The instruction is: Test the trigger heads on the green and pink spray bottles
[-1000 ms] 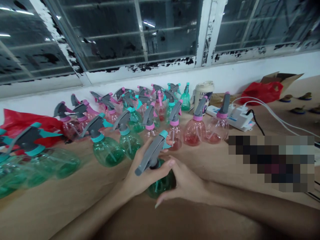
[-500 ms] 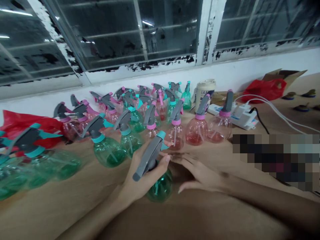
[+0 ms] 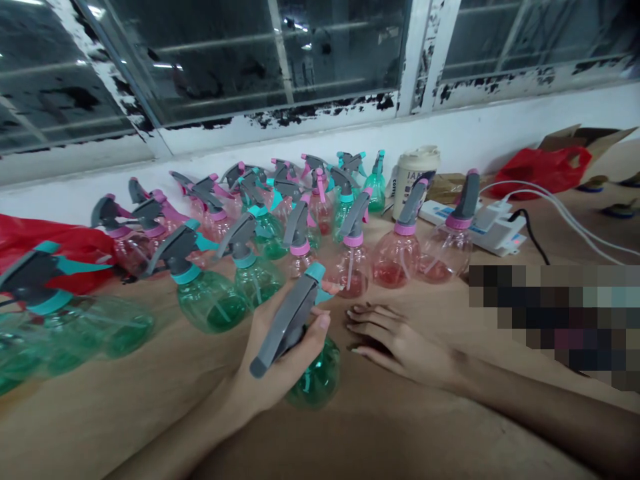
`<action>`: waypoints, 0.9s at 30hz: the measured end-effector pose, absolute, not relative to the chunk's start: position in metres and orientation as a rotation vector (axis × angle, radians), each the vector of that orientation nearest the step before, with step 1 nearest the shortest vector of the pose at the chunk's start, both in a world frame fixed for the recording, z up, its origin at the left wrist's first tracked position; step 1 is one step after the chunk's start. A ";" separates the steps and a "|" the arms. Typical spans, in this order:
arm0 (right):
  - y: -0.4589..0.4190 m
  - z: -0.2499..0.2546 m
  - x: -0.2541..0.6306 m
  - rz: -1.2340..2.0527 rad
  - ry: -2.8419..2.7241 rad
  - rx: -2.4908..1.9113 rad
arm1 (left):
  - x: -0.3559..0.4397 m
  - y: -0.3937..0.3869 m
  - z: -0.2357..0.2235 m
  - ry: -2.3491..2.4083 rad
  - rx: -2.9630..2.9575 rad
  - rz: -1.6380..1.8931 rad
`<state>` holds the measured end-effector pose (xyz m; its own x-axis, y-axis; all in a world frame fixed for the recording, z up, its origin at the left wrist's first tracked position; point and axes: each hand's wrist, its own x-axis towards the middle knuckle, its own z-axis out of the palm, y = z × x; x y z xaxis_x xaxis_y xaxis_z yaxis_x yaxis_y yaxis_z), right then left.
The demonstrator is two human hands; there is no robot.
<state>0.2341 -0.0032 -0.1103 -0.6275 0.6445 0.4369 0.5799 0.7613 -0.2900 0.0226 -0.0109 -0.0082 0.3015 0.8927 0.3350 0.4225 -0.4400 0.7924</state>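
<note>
My left hand is wrapped round the neck of a green spray bottle with a grey head and turquoise nozzle. The bottle is near the table's front, its nozzle pointing away from me; some green liquid shows inside. To its right, my right hand rests palm down on the table, fingers stretched out and apart from the bottle. Beyond the left hand is another green spray bottle. Past the right hand stand pink spray bottles with some reddish liquid in them.
Several more pink and green spray bottles crowd toward the wall, with green ones at the left. A red plastic bag lies behind those. At the back right are a paper cup, a power strip with cables, and another red bag.
My right hand has drawn back to the right, away from the bottle, and settled flat on the table. My left hand keeps its hold on the spray bottle. The view has shifted slightly.
</note>
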 end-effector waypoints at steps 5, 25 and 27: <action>-0.005 -0.108 0.236 0.100 -2.403 -0.948 | 0.022 -0.010 -0.007 1.153 2.029 1.028; -0.007 -0.111 0.237 -0.031 -2.470 -0.956 | 0.025 -0.011 -0.008 1.122 2.001 1.055; -0.008 -0.111 0.237 -0.039 -2.482 -0.967 | 0.025 -0.011 -0.008 1.146 2.008 1.065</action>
